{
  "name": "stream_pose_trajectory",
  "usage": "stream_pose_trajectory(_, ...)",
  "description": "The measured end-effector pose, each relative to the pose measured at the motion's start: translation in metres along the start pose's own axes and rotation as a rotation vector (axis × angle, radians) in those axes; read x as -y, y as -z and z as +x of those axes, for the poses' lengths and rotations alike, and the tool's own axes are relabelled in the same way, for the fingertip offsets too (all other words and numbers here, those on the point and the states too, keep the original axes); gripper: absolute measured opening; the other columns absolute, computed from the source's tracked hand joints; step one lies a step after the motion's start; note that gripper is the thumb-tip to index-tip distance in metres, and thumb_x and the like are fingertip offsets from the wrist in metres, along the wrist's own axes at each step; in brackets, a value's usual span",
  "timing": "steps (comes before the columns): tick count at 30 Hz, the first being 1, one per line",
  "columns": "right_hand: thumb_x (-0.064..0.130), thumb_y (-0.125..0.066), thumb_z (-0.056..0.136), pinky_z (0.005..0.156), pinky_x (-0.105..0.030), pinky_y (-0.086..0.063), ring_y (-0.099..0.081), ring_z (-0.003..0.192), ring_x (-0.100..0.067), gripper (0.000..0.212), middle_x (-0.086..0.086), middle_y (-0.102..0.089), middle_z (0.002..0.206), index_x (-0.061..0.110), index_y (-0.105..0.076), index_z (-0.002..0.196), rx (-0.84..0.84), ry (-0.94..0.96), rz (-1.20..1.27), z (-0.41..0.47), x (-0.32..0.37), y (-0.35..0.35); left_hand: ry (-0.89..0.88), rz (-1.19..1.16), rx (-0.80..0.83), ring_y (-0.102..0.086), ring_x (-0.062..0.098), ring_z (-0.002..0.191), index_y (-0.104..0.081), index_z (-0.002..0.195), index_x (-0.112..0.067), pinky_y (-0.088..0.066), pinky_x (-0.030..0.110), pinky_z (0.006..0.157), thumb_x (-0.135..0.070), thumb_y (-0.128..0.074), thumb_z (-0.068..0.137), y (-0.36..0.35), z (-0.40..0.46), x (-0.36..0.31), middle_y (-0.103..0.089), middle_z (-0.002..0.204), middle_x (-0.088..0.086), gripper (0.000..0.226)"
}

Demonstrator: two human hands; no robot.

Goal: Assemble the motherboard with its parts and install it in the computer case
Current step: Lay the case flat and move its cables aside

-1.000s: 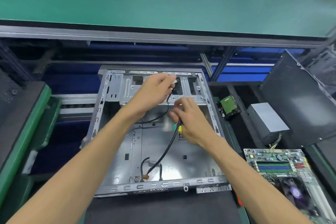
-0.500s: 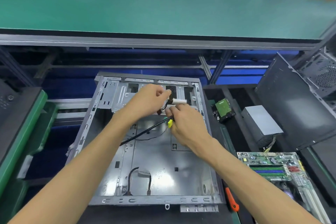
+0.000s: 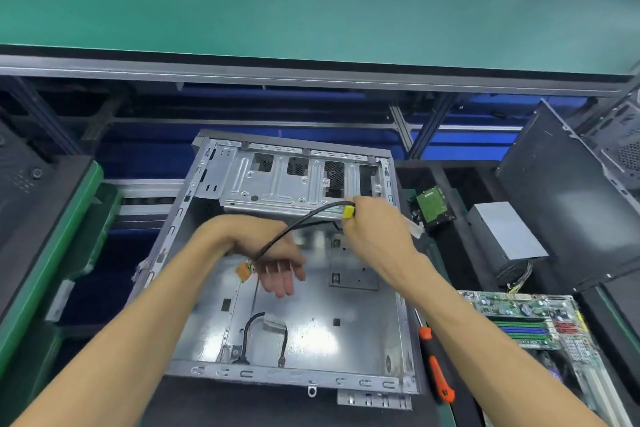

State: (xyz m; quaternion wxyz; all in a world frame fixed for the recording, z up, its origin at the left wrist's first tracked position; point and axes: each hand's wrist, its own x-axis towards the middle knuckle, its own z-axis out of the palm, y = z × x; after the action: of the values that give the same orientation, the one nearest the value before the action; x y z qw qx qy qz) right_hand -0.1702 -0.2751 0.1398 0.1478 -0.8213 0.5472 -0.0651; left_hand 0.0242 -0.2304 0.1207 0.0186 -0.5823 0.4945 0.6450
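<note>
The open metal computer case point(image 3: 367, 333) lies flat in front of me, its floor bare. My right hand point(image 3: 377, 232) grips a black cable point(image 3: 304, 220) at its yellow connector point(image 3: 348, 211) over the case's far right; a white piece point(image 3: 415, 228) sticks out of that fist. The cable runs down left across my left hand point(image 3: 273, 262), ending in a small orange part point(image 3: 244, 270). That hand is blurred and hangs over the case floor, fingers pointing down. The motherboard point(image 3: 530, 322) lies outside the case at lower right.
An orange-handled screwdriver point(image 3: 437, 371) lies between case and motherboard. A green hard drive point(image 3: 431, 206), a grey power supply point(image 3: 505, 236) and another black case point(image 3: 571, 204) stand to the right. Short black cables point(image 3: 247, 333) lie at the case's near edge. A green conveyor point(image 3: 311, 10) runs behind.
My right hand has moved right and away with the yellow connector, lifting the cable's orange end off the case floor. My left hand let go near the connector and dropped toward the case floor.
</note>
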Motion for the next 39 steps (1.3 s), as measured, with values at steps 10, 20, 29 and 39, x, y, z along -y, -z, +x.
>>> stream_pose_trajectory(10,0.033,-0.035,0.108,0.035,-0.019,-0.036,-0.05,0.031,-0.016,0.042,-0.006,-0.059,0.044,0.018,-0.065,0.083,0.154,-0.286,0.583,0.01,-0.007,-0.007,-0.477,-0.924,0.12,-0.07,0.02,0.099,-0.066,0.095,-0.005,-0.052,0.041,0.103,-0.005,-0.051,0.1,-0.049,0.049,-0.019,-0.07,0.094,0.009,0.016)
stream_pose_trajectory(20,0.031,-0.041,0.106,0.061,-0.03,-0.042,-0.062,0.075,-0.019,0.038,0.002,-0.063,0.072,0.024,-0.067,0.078,0.084,-0.269,0.632,0.007,-0.001,-0.014,-0.416,-1.436,0.024,-0.061,0.02,0.071,-0.057,0.09,-0.006,-0.051,0.032,0.073,0.001,-0.056,0.078,-0.071,0.056,-0.03,-0.057,0.079,0.009,0.013)
stream_pose_trajectory(29,0.021,-0.039,0.103,0.069,-0.041,-0.045,-0.052,0.076,-0.033,0.026,-0.009,-0.047,0.115,0.023,-0.057,0.123,-0.017,-0.007,0.236,-0.005,0.008,-0.023,-0.269,-0.705,-0.209,-0.017,0.011,0.051,-0.056,0.058,-0.022,-0.019,0.024,0.05,-0.022,-0.049,0.105,-0.046,0.029,-0.001,-0.021,0.058,-0.004,0.048)
stream_pose_trajectory(39,0.014,-0.04,0.1,0.082,-0.045,-0.05,-0.046,0.105,-0.021,0.029,-0.002,-0.057,0.122,0.008,-0.067,0.095,0.056,0.628,0.03,0.0,0.009,-0.019,-0.343,-0.811,-0.456,-0.032,0.013,0.049,-0.055,0.075,-0.015,-0.033,0.026,0.053,-0.024,-0.053,0.102,0.009,-0.012,0.025,-0.036,0.059,-0.004,0.028)
